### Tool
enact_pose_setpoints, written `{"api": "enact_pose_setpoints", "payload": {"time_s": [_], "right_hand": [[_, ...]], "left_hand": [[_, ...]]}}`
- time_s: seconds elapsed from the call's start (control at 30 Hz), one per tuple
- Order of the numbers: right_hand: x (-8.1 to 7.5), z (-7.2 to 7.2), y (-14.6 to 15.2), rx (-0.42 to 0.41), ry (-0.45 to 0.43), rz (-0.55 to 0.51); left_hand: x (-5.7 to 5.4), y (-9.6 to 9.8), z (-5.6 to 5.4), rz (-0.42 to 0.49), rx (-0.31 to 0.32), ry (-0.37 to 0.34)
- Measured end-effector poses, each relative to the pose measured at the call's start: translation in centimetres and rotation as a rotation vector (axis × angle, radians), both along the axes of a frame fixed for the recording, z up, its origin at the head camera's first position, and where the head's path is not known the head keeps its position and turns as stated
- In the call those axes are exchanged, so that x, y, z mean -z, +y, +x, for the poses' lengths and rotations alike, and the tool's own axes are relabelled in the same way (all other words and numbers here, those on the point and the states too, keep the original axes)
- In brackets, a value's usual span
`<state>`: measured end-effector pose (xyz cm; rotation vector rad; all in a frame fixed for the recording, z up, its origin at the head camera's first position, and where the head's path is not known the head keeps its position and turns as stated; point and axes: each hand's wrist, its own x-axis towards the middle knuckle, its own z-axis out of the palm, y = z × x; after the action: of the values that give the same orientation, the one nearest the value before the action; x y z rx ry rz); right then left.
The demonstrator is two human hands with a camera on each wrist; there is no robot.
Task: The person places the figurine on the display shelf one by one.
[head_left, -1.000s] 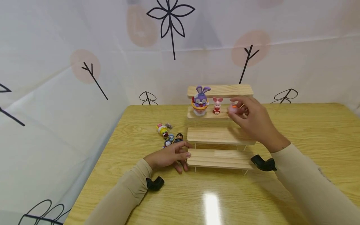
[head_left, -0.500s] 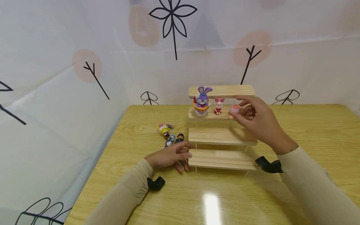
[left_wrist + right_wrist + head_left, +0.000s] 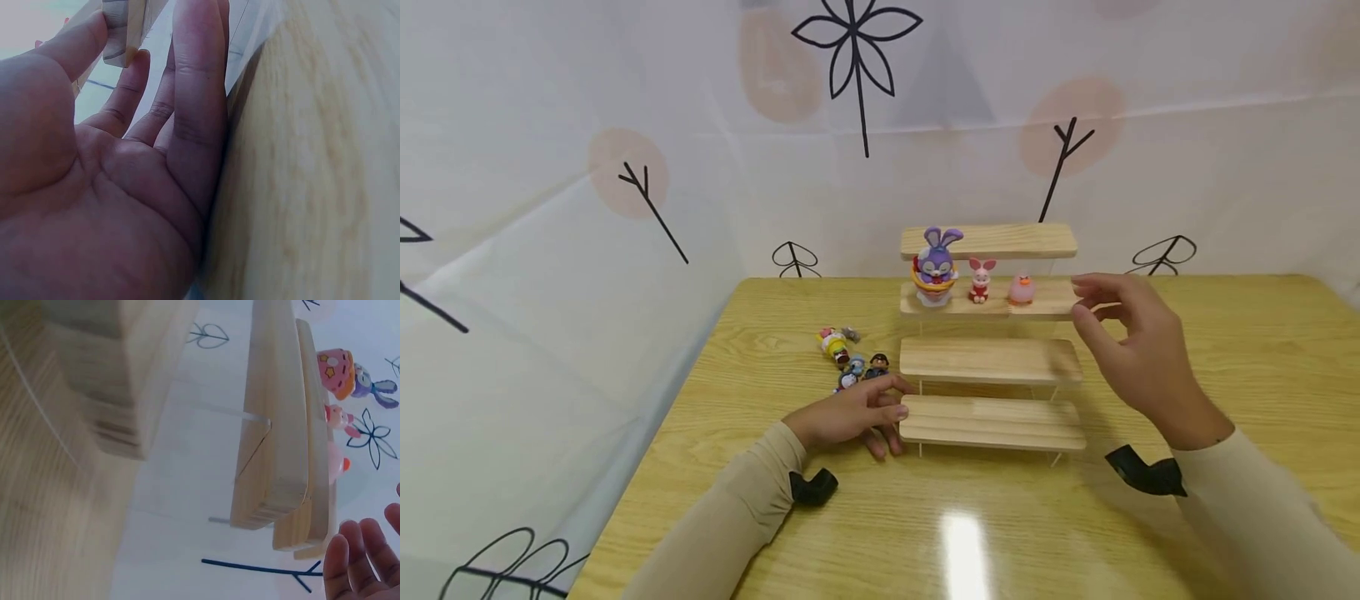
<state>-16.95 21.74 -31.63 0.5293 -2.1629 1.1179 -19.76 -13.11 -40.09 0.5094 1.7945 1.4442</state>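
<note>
A tiered wooden display stand [image 3: 992, 423] stands on the table. At its lowest board's left end, my left hand [image 3: 850, 417] pinches the board between thumb and index finger; in the left wrist view the board's end [image 3: 124, 31] shows between them. My right hand [image 3: 1138, 350] hovers just off the stand's right side, fingers loosely bent and holding nothing. On the second board from the top sit a purple rabbit figure [image 3: 936, 267] in a cup, a small pink piglet figure [image 3: 979, 283] in red, and a round pink duck figure [image 3: 1022, 290], nearest my right hand.
Left of the stand, several small figures lie in a group, among them a yellow one [image 3: 833, 344] and a dark-haired one [image 3: 878, 364]. A patterned white cloth [image 3: 700, 192] hangs behind and beside the wood-grain table [image 3: 850, 533].
My right hand has let go of the pink duck figure and drawn back to the right. The duck now sits on the board by itself. My left hand has stayed in place.
</note>
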Motion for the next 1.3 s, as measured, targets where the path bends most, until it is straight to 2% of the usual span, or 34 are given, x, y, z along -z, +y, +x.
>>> {"api": "enact_pose_setpoints", "payload": {"time_s": [0.27, 0.53, 0.63, 0.87, 1.07, 1.3], "right_hand": [[0.9, 0.7, 1.6, 0.013, 0.01, 0.048], [2.3, 0.9, 4.4, 0.049, -0.05, 0.074], [2.9, 0.9, 5.6, 0.088, -0.114, 0.1], [3.8, 1.1, 8.7, 0.148, -0.33, 0.195], [4.7, 0.7, 11.3, 0.164, -0.442, 0.278], [5.6, -0.1, 12.8, 0.169, -0.582, 0.401]], "left_hand": [[0.1, 0.0, 0.0, 0.003, 0.001, -0.011], [-0.1, -0.1, 0.1, -0.01, -0.008, -0.011], [-0.1, -0.1, 0.1, -0.009, -0.008, -0.011], [-0.1, 0.0, 0.1, -0.002, -0.001, -0.007], [-0.3, 0.0, 0.1, -0.007, -0.004, -0.008], [-0.5, 0.1, 0.3, -0.016, -0.002, -0.008]]}}
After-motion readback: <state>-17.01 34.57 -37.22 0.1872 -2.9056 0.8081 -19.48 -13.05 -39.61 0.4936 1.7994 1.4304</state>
